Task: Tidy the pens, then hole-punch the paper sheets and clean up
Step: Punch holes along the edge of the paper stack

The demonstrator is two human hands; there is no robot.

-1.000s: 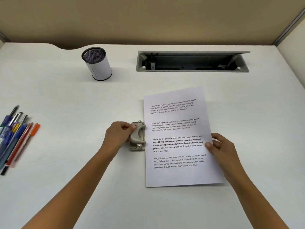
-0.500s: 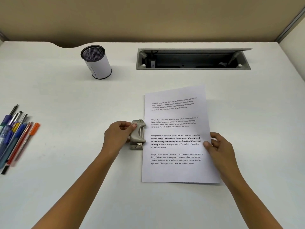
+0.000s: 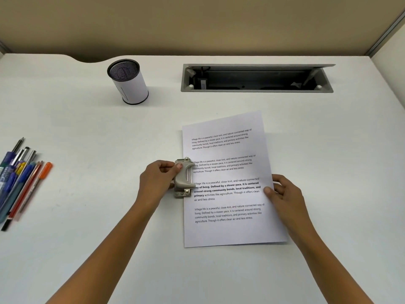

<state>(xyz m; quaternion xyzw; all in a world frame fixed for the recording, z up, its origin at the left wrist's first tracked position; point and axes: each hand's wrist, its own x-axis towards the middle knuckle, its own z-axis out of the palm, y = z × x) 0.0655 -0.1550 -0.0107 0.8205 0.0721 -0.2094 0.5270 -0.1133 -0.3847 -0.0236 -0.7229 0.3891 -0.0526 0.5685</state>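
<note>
Assorted coloured pens (image 3: 19, 178): loose at left edge of white desk (image 3: 87, 216), well apart from black mesh pen cup (image 3: 129, 82); untidied. Printed white paper sheet (image 3: 228, 194): left edge in grey metal hole punch (image 3: 184, 177), which left hand (image 3: 157, 178) grips with curled fingers; right hand (image 3: 285, 194) pinches right edge. Punching and cleanup apparently outstanding.

One grey metal hole punch (image 3: 184, 177), one printed white paper sheet (image 3: 230, 229) (any beneath are hidden), one white-wrapped black mesh pen cup (image 3: 129, 83), two hands, left hand (image 3: 156, 179) and right hand (image 3: 285, 194), several coloured pens (image 3: 22, 178) too bunched to count.
</note>
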